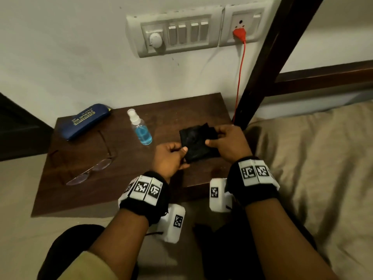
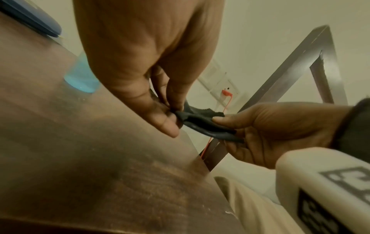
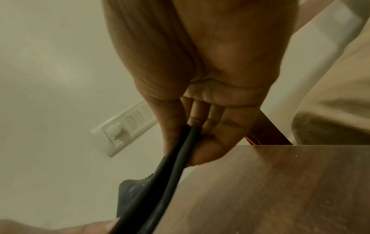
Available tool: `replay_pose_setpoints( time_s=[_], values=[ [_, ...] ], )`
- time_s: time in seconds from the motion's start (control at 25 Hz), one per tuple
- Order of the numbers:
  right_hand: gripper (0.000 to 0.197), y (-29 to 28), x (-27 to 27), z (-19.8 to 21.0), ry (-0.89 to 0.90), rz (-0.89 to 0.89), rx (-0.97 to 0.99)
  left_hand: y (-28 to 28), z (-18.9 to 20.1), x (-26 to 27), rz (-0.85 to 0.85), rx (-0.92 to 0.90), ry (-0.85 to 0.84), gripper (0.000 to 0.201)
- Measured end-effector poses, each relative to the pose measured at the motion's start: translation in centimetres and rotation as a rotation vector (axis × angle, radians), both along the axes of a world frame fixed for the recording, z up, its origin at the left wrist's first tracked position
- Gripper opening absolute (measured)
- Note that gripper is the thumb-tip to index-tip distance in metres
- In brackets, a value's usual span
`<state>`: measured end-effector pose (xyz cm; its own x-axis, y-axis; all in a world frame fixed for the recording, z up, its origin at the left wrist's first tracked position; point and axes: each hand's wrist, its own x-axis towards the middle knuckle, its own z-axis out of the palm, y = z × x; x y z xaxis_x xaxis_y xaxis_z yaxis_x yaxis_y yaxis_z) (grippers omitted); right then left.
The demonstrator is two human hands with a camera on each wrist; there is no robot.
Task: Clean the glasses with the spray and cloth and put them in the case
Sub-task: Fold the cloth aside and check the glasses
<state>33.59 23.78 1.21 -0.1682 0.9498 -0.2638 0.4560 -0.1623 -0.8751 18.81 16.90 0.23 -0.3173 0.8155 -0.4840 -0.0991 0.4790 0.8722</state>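
Observation:
A folded black cloth (image 1: 196, 141) is held just above the right half of the dark wooden table (image 1: 125, 174). My left hand (image 1: 173, 156) pinches its near left corner, and my right hand (image 1: 224, 139) pinches its right edge between thumb and fingers. In the left wrist view the cloth (image 2: 202, 123) hangs folded between both hands. In the right wrist view the cloth (image 3: 160, 182) runs down from my right hand's fingers (image 3: 202, 142). The thin-framed glasses (image 1: 90, 168) lie open on the table's left side. A spray bottle (image 1: 140, 128) with blue liquid stands mid-table. The blue case (image 1: 86, 121) lies shut at the back left.
A switch panel (image 1: 175, 31) is on the wall behind, with a red plug and cord (image 1: 240, 63) hanging down to the table's back right corner. A dark wooden bed post (image 1: 268, 57) rises right of the table. Beige bedding (image 1: 312, 158) lies to the right.

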Motion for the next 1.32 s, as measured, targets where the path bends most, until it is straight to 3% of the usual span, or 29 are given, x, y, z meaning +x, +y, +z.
replay_pose_setpoints(
  time_s=[0.2,0.32,0.44,0.64,0.84,1.0,1.32],
  values=[
    [0.034,1.8,0.5,-2.6,-0.255,-0.151,-0.078,3.2,-3.0,1.6,0.073,-0.078,0.127,0.008],
    [0.033,1.4,0.3,-3.6,-0.373,-0.150,-0.146,3.5,-4.9,2.0,0.084,-0.118,0.328,0.013],
    [0.030,1.3,-0.2,-4.2,-0.461,-0.163,-0.136,3.6,-4.6,2.2,0.032,-0.118,0.444,0.013],
    [0.048,-0.6,-1.6,-3.3,-0.572,-0.204,-0.030,1.3,-3.5,1.6,-0.077,-0.110,0.615,0.021],
    [0.036,-3.7,-2.9,-2.1,-0.606,-0.029,0.091,-2.7,-1.9,-0.2,-0.151,-0.159,0.596,0.019],
    [0.031,-7.8,-4.9,-0.9,-0.607,0.172,0.251,-6.7,1.0,-2.9,-0.099,-0.143,0.615,0.016],
    [0.021,-14.8,-9.1,0.0,-0.597,0.355,0.343,-14.1,4.3,-8.3,0.030,-0.167,0.678,0.018]
  ],
)
